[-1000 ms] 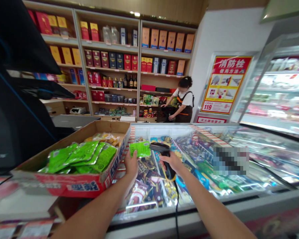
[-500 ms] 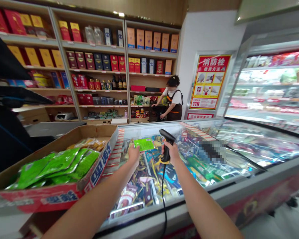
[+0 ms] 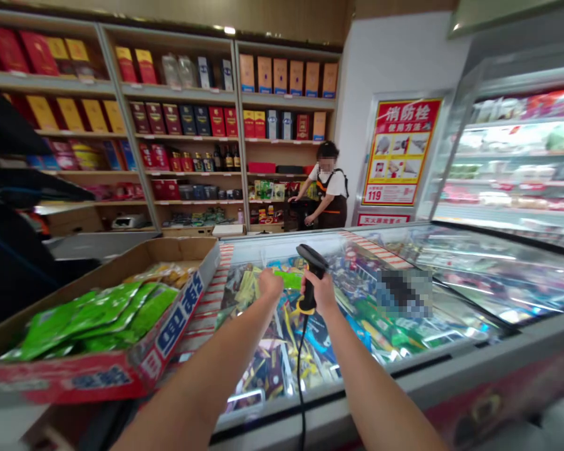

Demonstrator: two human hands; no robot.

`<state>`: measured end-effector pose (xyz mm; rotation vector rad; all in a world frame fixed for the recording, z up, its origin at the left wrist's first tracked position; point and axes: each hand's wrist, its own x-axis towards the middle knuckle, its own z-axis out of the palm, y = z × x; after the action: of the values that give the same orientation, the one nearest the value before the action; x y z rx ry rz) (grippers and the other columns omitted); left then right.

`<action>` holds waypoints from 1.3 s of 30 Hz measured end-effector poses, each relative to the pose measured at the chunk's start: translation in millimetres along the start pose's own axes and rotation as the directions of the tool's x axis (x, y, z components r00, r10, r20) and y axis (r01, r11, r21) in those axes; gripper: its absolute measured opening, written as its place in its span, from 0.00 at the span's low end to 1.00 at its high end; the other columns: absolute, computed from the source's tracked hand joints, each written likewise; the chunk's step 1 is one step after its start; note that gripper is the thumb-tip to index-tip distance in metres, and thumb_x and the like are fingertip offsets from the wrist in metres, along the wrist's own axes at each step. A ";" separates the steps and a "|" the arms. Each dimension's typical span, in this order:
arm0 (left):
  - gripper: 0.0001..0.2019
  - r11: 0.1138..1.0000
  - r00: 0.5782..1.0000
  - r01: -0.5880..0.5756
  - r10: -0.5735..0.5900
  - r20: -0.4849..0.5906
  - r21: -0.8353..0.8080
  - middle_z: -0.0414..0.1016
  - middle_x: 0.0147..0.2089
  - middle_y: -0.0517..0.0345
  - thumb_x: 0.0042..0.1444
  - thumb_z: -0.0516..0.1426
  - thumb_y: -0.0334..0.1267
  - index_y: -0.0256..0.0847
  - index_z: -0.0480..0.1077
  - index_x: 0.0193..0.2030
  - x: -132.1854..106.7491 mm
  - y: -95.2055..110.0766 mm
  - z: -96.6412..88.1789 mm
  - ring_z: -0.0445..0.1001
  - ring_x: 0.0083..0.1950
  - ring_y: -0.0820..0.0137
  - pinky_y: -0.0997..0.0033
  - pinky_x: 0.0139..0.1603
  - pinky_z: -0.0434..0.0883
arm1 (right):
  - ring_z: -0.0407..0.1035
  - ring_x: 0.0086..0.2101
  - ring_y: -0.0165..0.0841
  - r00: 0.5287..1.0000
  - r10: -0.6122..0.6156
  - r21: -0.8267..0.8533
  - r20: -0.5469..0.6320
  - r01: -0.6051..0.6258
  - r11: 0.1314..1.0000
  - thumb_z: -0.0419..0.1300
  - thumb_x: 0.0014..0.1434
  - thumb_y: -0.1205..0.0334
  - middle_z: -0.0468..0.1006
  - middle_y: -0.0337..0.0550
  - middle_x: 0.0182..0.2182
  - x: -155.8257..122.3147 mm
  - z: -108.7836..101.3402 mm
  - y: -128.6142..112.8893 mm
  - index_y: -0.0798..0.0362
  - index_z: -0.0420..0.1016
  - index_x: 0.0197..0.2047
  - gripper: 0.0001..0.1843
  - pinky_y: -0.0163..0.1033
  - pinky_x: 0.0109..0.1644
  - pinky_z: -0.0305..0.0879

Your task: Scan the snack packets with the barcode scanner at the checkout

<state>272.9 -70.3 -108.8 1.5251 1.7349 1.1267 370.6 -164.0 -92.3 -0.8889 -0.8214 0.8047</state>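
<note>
My right hand (image 3: 318, 293) is closed round the handle of a black barcode scanner (image 3: 311, 263), its head up and tipped to the left, its cable hanging down along my forearm. My left hand (image 3: 269, 285) is closed on a small green snack packet (image 3: 289, 279), held just left of the scanner's head above the glass lid of a chest freezer (image 3: 451, 369). Only a strip of the packet shows past my fingers. A cardboard box (image 3: 176, 316) with several more green packets (image 3: 94, 316) sits at my left.
Shelves of boxed goods and bottles (image 3: 207, 119) line the back wall. A person in an apron (image 3: 328, 194) works at the far shelves. A red notice board (image 3: 399, 153) stands at the wall, a chilled display case (image 3: 517, 163) on the right, a dark screen (image 3: 9, 244) at far left.
The scanner has swung from lying over the packet to upright. My left hand has brought the green packet closer to its head. The view has shifted to the right.
</note>
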 end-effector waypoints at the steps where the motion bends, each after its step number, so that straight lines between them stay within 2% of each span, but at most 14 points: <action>1: 0.18 1.000 1.000 0.007 -0.006 -0.023 0.029 0.74 0.52 0.38 0.46 0.57 0.26 0.36 0.72 0.47 -4.1 3.0 -7.1 0.72 0.55 0.53 0.59 0.51 0.69 | 0.62 0.13 0.28 1.000 0.010 -0.001 -0.010 -0.010 1.000 0.68 0.42 0.53 0.68 0.33 0.14 -0.9 0.1 -0.5 0.55 0.69 0.28 0.16 0.34 0.16 0.60; 3: 0.23 0.999 0.999 -0.017 0.019 -0.031 0.041 0.70 0.57 0.38 0.48 0.58 0.28 0.36 0.70 0.53 -14.0 10.9 -26.9 0.71 0.57 0.56 0.62 0.53 0.68 | 0.62 0.13 0.28 1.000 0.026 -0.017 0.004 -0.026 1.000 0.69 0.41 0.53 0.69 0.33 0.14 -2.4 0.0 -0.6 0.55 0.71 0.29 0.17 0.34 0.16 0.60; 6: 0.24 0.968 0.963 -0.251 0.247 0.106 0.024 0.70 0.57 0.40 0.48 0.62 0.34 0.35 0.70 0.54 -31.2 22.6 -77.3 0.73 0.54 0.61 0.67 0.55 0.68 | 0.64 0.14 0.29 0.998 0.048 -0.060 0.043 -0.045 0.997 0.70 0.40 0.54 0.70 0.35 0.15 -5.6 1.7 1.7 0.55 0.71 0.30 0.18 0.34 0.17 0.61; 10: 0.16 0.754 0.768 -0.632 0.582 0.268 0.176 0.74 0.53 0.49 0.51 0.60 0.39 0.40 0.74 0.47 -44.8 23.2 -189.0 0.73 0.52 0.63 0.68 0.57 0.66 | 0.63 0.14 0.29 0.975 0.162 -0.044 0.153 -0.157 0.987 0.70 0.40 0.53 0.71 0.36 0.16 -19.2 17.4 4.5 0.56 0.71 0.32 0.19 0.34 0.16 0.60; 12: 0.12 0.718 0.844 -0.532 0.493 0.213 0.449 0.78 0.47 0.48 0.53 0.58 0.41 0.41 0.76 0.43 -39.7 13.1 -251.5 0.75 0.50 0.60 0.65 0.53 0.68 | 0.63 0.14 0.29 0.955 0.193 -0.063 0.227 -0.183 0.981 0.69 0.41 0.54 0.71 0.37 0.17 -29.2 32.8 2.5 0.56 0.71 0.32 0.19 0.34 0.17 0.61; 15: 0.20 0.568 0.949 -0.209 0.314 0.025 0.796 0.78 0.45 0.38 0.54 0.56 0.52 0.36 0.76 0.40 -19.1 -14.0 -327.5 0.74 0.50 0.50 0.57 0.50 0.69 | 0.64 0.15 0.29 0.908 0.206 -0.106 0.364 -0.180 0.978 0.67 0.44 0.54 0.71 0.36 0.17 -43.6 62.2 -5.4 0.56 0.71 0.33 0.17 0.34 0.17 0.61; 17: 0.26 0.483 0.978 -0.067 0.206 -0.039 0.873 0.77 0.46 0.33 0.47 0.58 0.59 0.35 0.77 0.38 -4.6 -36.2 -357.4 0.73 0.52 0.44 0.54 0.49 0.69 | 0.64 0.15 0.28 0.865 0.204 -0.128 0.457 -0.163 0.978 0.67 0.45 0.54 0.71 0.36 0.17 -51.4 82.5 -11.3 0.56 0.72 0.32 0.16 0.34 0.18 0.62; 19: 0.28 0.469 0.992 -0.050 0.127 -0.012 0.882 0.78 0.44 0.33 0.42 0.60 0.62 0.36 0.77 0.35 5.3 -56.9 -370.5 0.74 0.51 0.44 0.55 0.49 0.69 | 0.64 0.15 0.28 0.824 0.197 -0.136 0.532 -0.146 0.980 0.66 0.45 0.54 0.71 0.37 0.17 -57.7 100.3 -15.0 0.56 0.72 0.30 0.14 0.34 0.19 0.62; 24: 0.27 0.583 0.986 -0.109 0.169 0.012 0.805 0.77 0.46 0.38 0.38 0.65 0.55 0.38 0.73 0.41 8.3 -80.7 -367.8 0.75 0.49 0.50 0.62 0.46 0.70 | 0.64 0.15 0.28 0.769 0.161 -0.136 0.619 -0.097 0.986 0.64 0.48 0.54 0.70 0.39 0.16 -69.2 125.6 -9.8 0.56 0.70 0.21 0.15 0.34 0.20 0.62; 27: 0.24 0.712 0.957 -0.099 0.259 -0.129 0.695 0.78 0.45 0.44 0.42 0.64 0.43 0.40 0.69 0.47 3.0 -72.0 -364.4 0.76 0.46 0.55 0.65 0.44 0.69 | 0.64 0.15 0.28 0.765 0.164 -0.143 0.623 -0.095 0.985 0.64 0.49 0.54 0.70 0.40 0.16 -71.4 127.4 -2.0 0.56 0.70 0.21 0.15 0.34 0.20 0.61; 30: 0.15 0.859 0.899 -0.238 0.371 -0.232 0.453 0.78 0.40 0.53 0.45 0.61 0.37 0.42 0.69 0.43 -4.8 -51.7 -350.5 0.76 0.41 0.60 0.66 0.43 0.69 | 0.64 0.16 0.28 0.791 0.159 -0.106 0.591 -0.119 0.987 0.64 0.49 0.54 0.70 0.38 0.17 -67.3 120.6 2.9 0.56 0.71 0.26 0.13 0.34 0.19 0.62; 32: 0.13 0.916 0.884 -0.356 0.394 -0.254 0.184 0.77 0.37 0.57 0.45 0.61 0.37 0.42 0.70 0.40 -11.3 -37.2 -324.9 0.75 0.37 0.64 0.67 0.41 0.69 | 0.64 0.15 0.28 0.810 0.147 -0.073 0.568 -0.128 0.989 0.65 0.48 0.54 0.71 0.37 0.18 -60.6 110.8 3.0 0.56 0.72 0.32 0.14 0.34 0.19 0.62; 35: 0.16 0.872 0.893 -0.428 0.367 -0.262 -0.236 0.76 0.36 0.58 0.45 0.61 0.36 0.40 0.70 0.44 -19.2 -25.5 -260.8 0.74 0.35 0.68 0.68 0.39 0.70 | 0.64 0.16 0.28 0.844 0.113 -0.034 0.524 -0.112 0.993 0.66 0.46 0.54 0.71 0.36 0.18 -46.7 88.8 -1.1 0.55 0.72 0.39 0.18 0.33 0.18 0.61; 39: 0.18 0.796 0.904 -0.388 0.230 -0.362 -0.464 0.74 0.40 0.57 0.41 0.62 0.31 0.39 0.68 0.43 -14.3 -41.5 -172.9 0.73 0.40 0.70 0.69 0.44 0.69 | 0.63 0.15 0.27 0.883 0.099 -0.075 0.459 -0.073 0.995 0.66 0.47 0.53 0.71 0.36 0.18 -31.6 60.5 -8.0 0.54 0.71 0.36 0.16 0.33 0.18 0.62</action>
<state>108.9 -122.9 -62.1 1.3623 1.1900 1.8995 306.3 -174.1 -70.0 -0.7942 -1.2347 1.1005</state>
